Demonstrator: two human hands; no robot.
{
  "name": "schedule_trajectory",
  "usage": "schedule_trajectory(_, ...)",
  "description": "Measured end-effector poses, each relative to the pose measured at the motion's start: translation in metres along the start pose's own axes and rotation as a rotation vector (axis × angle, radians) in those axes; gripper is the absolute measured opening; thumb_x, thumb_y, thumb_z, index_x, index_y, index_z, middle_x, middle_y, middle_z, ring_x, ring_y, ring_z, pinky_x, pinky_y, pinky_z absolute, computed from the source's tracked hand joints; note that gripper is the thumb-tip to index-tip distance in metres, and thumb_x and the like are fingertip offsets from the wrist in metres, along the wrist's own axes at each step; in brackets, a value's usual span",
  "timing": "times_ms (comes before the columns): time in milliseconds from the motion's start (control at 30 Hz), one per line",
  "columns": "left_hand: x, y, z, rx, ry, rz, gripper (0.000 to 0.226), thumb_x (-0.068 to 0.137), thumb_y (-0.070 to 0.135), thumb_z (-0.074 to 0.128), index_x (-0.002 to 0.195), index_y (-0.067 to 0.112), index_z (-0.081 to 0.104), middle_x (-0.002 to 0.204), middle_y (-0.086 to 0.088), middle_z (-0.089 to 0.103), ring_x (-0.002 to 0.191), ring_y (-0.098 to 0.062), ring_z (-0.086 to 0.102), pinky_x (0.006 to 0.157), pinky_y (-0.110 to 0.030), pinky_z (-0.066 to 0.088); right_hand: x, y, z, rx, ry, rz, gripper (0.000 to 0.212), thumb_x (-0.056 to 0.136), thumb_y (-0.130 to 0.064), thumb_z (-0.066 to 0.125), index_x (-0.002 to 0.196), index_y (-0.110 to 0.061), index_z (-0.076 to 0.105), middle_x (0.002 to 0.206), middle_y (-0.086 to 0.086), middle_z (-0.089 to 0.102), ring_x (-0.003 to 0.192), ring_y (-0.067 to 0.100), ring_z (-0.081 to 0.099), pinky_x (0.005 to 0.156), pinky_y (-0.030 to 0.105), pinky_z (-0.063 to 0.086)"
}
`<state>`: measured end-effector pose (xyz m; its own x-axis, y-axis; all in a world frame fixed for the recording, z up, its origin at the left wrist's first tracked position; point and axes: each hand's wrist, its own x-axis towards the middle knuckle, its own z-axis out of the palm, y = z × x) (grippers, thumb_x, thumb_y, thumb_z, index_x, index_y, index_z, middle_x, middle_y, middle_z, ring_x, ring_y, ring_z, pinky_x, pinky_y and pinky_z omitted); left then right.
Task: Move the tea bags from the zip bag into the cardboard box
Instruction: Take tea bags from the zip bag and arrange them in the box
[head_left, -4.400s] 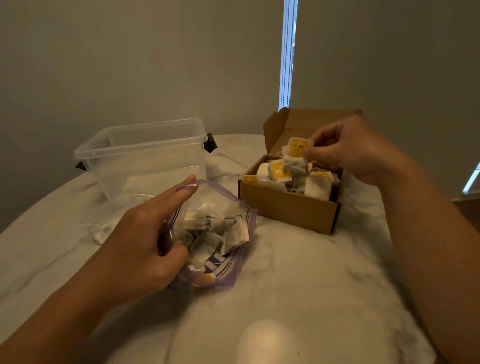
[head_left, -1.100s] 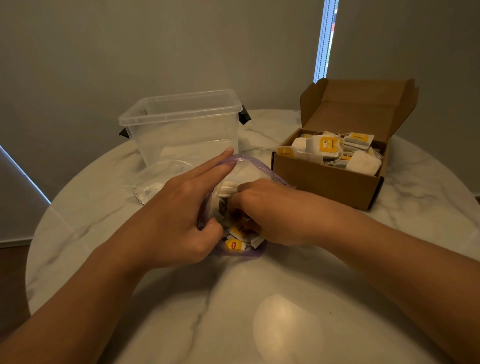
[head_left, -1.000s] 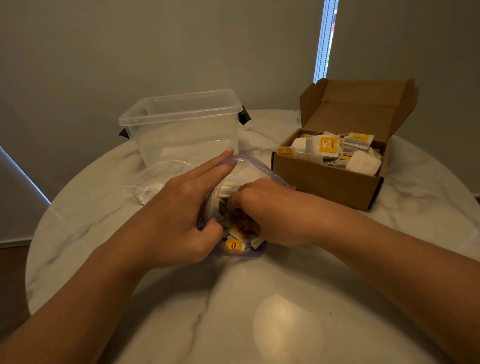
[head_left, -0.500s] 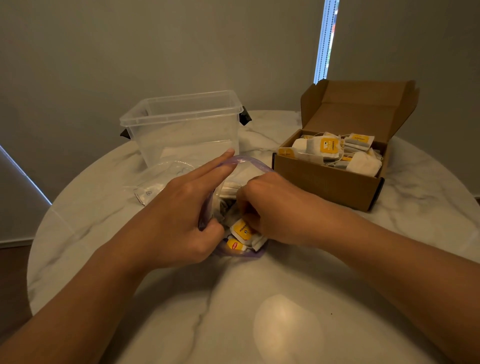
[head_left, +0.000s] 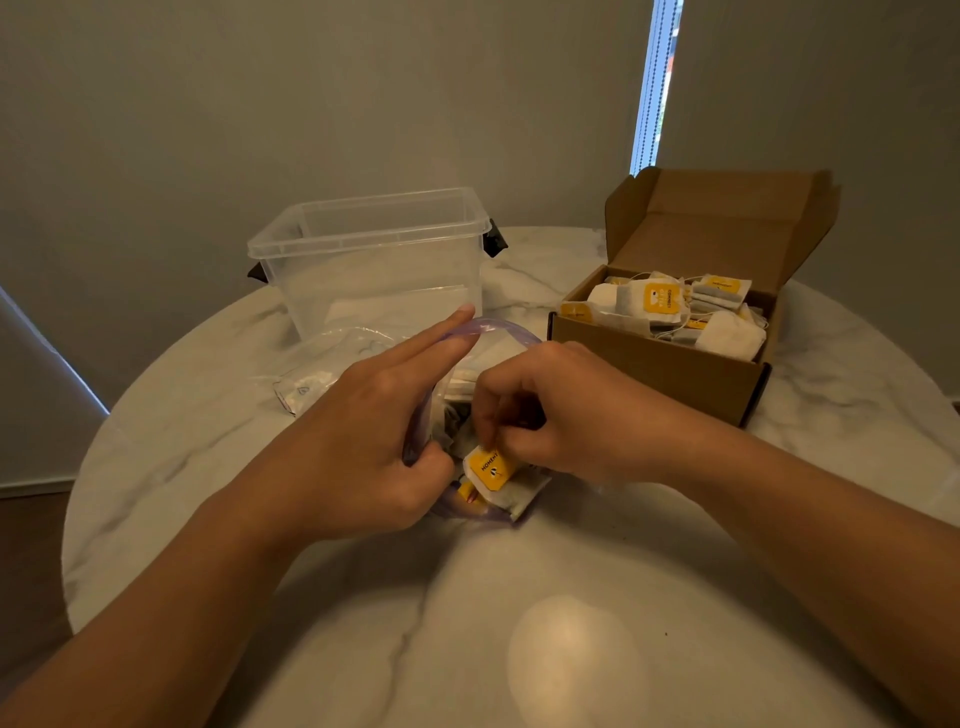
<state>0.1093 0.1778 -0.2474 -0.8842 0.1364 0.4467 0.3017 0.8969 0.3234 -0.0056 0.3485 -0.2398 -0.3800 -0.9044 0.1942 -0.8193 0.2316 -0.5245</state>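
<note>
One tea bag (head_left: 513, 494), white with a yellow tag (head_left: 490, 468), sits at the near end of the one zip bag (head_left: 501, 331), partly out of it. Right hand (head_left: 569, 410): fingers curled, thumb and forefinger pinching that tag from above. A second yellow tag (head_left: 465, 489) shows just left of it inside the bag; further white tea bags lie deeper in, overlapped, count cannot be told. Left hand (head_left: 363, 431): fingers straight along the outside of the purple zip rim, thumb curled over the near edge, gripping the mouth so it gapes. The zip bag lies on the round marble table (head_left: 571, 649), mouth toward the person. One cardboard box (head_left: 660, 366) stands just right of it, lid flap upright, holding a heap of tea bags (head_left: 654, 306); four yellow tags visible there, total count unclear. One clear plastic container (head_left: 374, 260) stands behind the bag, with two black clips at its sides. One flat clear plastic piece (head_left: 311, 382) lies on the table left of the zip bag.
</note>
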Motion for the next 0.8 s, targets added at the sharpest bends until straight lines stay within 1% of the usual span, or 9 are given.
schedule_trajectory(133,0.001,0.000,0.000,-0.001,0.005,0.002,0.083,0.070,0.014,0.056,0.151,0.015,0.038,0.160,0.007,0.031,0.146,-0.001,0.027,0.115,-0.023,0.032,-0.002,-0.001,-0.004,0.015,-0.047,-0.004,0.018,0.087,-0.011,0.066,0.093,-0.025,0.076,0.089,-0.013,0.072,0.083,0.001,0.066,0.075,0.020,0.056)
schedule_trajectory(233,0.000,0.000,0.000,0.003,0.001,0.000,0.082,0.072,0.022,0.053,0.152,0.018,0.037,0.160,0.010,0.029,0.146,0.000,0.026,0.115,-0.023,0.033,-0.005,-0.001,-0.007,0.036,-0.065,-0.023,0.013,0.084,-0.018,0.073,0.095,-0.024,0.076,0.090,-0.014,0.072,0.084,0.001,0.066,0.076,0.020,0.057)
schedule_trajectory(333,0.000,0.000,-0.001,-0.005,0.004,0.009,0.083,0.071,0.030,0.048,0.152,0.020,0.036,0.161,0.011,0.028,0.146,0.001,0.026,0.114,-0.022,0.033,-0.008,-0.003,-0.012,0.064,-0.016,-0.056,0.011,0.080,-0.018,0.077,0.090,-0.023,0.075,0.085,-0.012,0.070,0.079,0.003,0.066,0.070,0.021,0.057)
schedule_trajectory(433,0.001,-0.001,-0.001,-0.027,0.003,0.026,0.081,0.072,0.024,0.051,0.152,0.025,0.036,0.160,0.014,0.028,0.146,0.001,0.026,0.113,-0.018,0.032,-0.013,0.000,-0.027,0.151,0.008,-0.059,0.013,0.079,-0.010,0.077,0.089,-0.017,0.073,0.081,-0.008,0.069,0.075,0.008,0.066,0.067,0.025,0.057)
schedule_trajectory(533,0.001,-0.003,-0.001,-0.033,0.012,0.042,0.082,0.070,0.027,0.048,0.151,0.027,0.037,0.159,0.016,0.028,0.145,0.001,0.027,0.111,-0.014,0.031,-0.020,0.009,-0.049,0.289,0.030,-0.066,0.020,0.078,-0.004,0.078,0.095,-0.011,0.070,0.086,0.005,0.070,0.079,0.018,0.067,0.074,0.036,0.059)
schedule_trajectory(600,0.001,-0.003,-0.001,-0.033,0.012,0.045,0.082,0.069,0.030,0.048,0.150,0.027,0.038,0.159,0.019,0.027,0.145,0.001,0.028,0.110,-0.015,0.033,-0.028,0.017,-0.064,0.386,0.086,-0.081,0.022,0.076,-0.002,0.078,0.096,-0.007,0.070,0.089,0.014,0.070,0.084,0.028,0.068,0.078,0.043,0.057)
schedule_trajectory(667,0.000,-0.004,0.000,-0.029,0.010,0.034,0.082,0.070,0.034,0.048,0.151,0.028,0.036,0.159,0.023,0.026,0.144,0.002,0.029,0.109,-0.018,0.038,-0.036,0.028,-0.077,0.438,0.184,-0.091,0.021,0.074,-0.007,0.077,0.095,-0.008,0.072,0.089,0.015,0.071,0.084,0.034,0.068,0.078,0.042,0.057)
schedule_trajectory(767,0.000,-0.006,0.000,-0.037,0.008,0.023,0.083,0.072,0.032,0.050,0.153,0.029,0.033,0.159,0.027,0.023,0.143,0.005,0.028,0.106,-0.018,0.040,-0.042,0.048,-0.091,0.542,0.385,-0.071,0.015,0.072,-0.011,0.075,0.086,-0.014,0.075,0.082,0.006,0.072,0.075,0.020,0.067,0.068,0.028,0.056)
schedule_trajectory(800,0.000,-0.006,0.001,-0.036,0.008,0.029,0.083,0.072,0.033,0.050,0.153,0.028,0.034,0.159,0.026,0.023,0.143,0.005,0.028,0.105,-0.017,0.039,-0.043,0.054,-0.096,0.554,0.444,-0.053,0.014,0.072,-0.012,0.075,0.085,-0.016,0.075,0.082,0.006,0.072,0.074,0.019,0.066,0.067,0.027,0.055)
